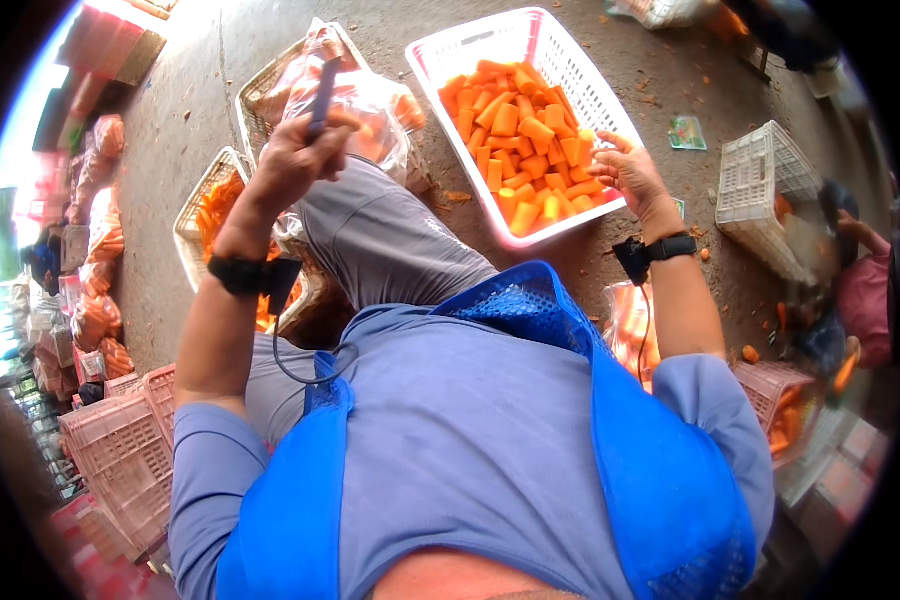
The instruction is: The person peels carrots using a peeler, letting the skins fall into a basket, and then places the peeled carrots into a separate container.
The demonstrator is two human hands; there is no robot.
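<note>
My left hand [295, 165] is closed around a knife [324, 95] whose dark, flat blade points up and away. It is raised above my knee, near a crate of bagged carrots [365, 100]. My right hand [630, 175] is at the right rim of a white plastic crate [515, 240], its fingers curved and apart, with nothing plainly held. Thick, peeled carrot pieces [505, 120] fill much of that crate; a few show yellowish ends. Left of my leg, a smaller basket holds orange peelings or carrots [213, 215], partly hidden by my left forearm.
At the right stands a pale crate [760, 185], with another person in a pink top [865, 300] beside it. Stacked reddish crates [120, 455] are at the lower left, bagged carrots [103, 235] along the left. A green packet [686, 133] and scraps lie on the floor.
</note>
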